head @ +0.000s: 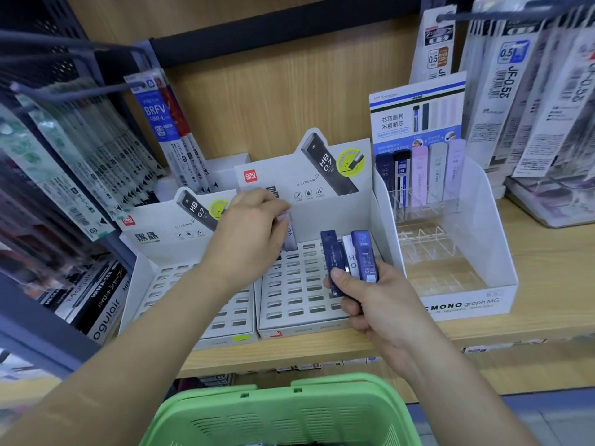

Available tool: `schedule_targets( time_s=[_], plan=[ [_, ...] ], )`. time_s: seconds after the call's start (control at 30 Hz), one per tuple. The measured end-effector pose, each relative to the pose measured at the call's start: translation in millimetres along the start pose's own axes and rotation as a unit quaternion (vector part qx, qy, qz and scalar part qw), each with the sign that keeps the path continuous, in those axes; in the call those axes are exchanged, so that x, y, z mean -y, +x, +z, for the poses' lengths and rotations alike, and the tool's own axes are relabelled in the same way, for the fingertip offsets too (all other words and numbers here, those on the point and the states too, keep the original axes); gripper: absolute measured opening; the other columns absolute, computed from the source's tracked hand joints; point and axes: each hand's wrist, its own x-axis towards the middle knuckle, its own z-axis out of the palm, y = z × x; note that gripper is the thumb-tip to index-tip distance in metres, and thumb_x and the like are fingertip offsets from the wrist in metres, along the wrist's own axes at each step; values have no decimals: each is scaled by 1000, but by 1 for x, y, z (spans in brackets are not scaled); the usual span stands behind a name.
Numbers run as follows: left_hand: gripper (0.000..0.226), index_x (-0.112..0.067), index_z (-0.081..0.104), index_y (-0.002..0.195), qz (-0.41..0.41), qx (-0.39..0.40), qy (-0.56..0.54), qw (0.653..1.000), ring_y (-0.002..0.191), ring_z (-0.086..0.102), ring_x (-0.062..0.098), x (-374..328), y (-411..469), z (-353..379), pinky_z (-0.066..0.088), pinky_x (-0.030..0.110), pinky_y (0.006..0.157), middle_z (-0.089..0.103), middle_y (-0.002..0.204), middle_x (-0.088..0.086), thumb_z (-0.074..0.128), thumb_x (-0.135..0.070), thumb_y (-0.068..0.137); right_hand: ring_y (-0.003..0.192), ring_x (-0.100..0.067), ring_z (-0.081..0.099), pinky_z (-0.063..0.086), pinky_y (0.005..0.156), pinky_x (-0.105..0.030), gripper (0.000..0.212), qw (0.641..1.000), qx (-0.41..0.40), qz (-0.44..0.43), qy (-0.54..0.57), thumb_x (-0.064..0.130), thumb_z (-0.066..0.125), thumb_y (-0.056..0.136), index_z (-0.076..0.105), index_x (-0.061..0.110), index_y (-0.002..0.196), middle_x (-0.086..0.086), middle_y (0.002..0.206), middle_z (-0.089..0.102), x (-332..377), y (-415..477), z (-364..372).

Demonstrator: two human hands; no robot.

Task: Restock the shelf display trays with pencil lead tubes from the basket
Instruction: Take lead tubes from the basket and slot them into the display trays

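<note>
Left hand (254,226) pinching tube (291,236), right hand (363,294) — tubes (363,255)

Left hand (254,226) extended, pinching a pale tube (290,235); right hand (363,297) — nearer, thumb up — its grip round blue tubes (363,255).

A possibly grey lead tube (291,236) is held upright over the white slotted cardboard tray (289,305); blue translucent tubes (363,252) are held at its right.

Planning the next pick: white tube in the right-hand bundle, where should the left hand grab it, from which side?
Probably its top end, from above, pinching front and back faces. The white tube stands near upright between two blue tubes, which block its flanks, and the right hand wraps its lower part.
</note>
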Motion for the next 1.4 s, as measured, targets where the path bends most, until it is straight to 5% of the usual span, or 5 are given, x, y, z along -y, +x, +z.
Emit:
schedule_targets(
  time_s=[0.33, 0.77, 1.07, 1.23, 1.4],
  plan=[
    [33, -11, 66, 111, -222, 124, -671, 696, 84, 67, 19, -45, -17, -20, 54, 26, 70, 72, 99, 13, 64, -9, 78, 41, -5, 32, 24, 35, -13, 22, 991, 98, -30, 87, 21, 71, 74, 69, 8, 92, -12, 75, 69, 24, -15, -8],
    [21, -6, 63, 77, -288, 64, -617, 729, 52, 60, 17, -77, -13, -25, 51, 20, 50, 68, 66, 14, 74, -19, 64, 39, -3, 33, 23, 32, -11, 4, 967, 49, -81, 236, 13, 69, 72, 68, 10, 74, -7, 72, 66, 41, -18, -26],
    [60, -39, 59, 122, -115, 200, -483, 844, 68, 62, 25, -109, 4, -28, 55, 46, 74, 71, 94, 7, 74, 0, 79, 43, -6, 27, 20, 36, -15, 20, 981, -11, -95, 171, 28, 70, 73, 61, 14, 84, 4, 60, 54, 47, -17, -40],
    [47, -38, 59, 117, 68, 40, -220, 972, 75, 62, 7, -111, 16, -15, 51, 25, 73, 71, 87, -15, 70, -9, 82, 41, -5, 28, 21, 33, -14, 44, 981, 10, -80, 178, 48, 68, 73, 68, 12, 99, -1, 70, 55, 53, -16, -54],
    [30, -22, 71, 102, 171, -65, -148, 972, 95, 59, 13, -103, 25, -10, 43, 23, 88, 68, 101, -12, 74, -16, 73, 41, -5, 27, 21, 33, -13, 23, 981, 3, -117, 155, 20, 73, 76, 69, 9, 96, -8, 79, 57, 56, -16, -68]
  ],
)
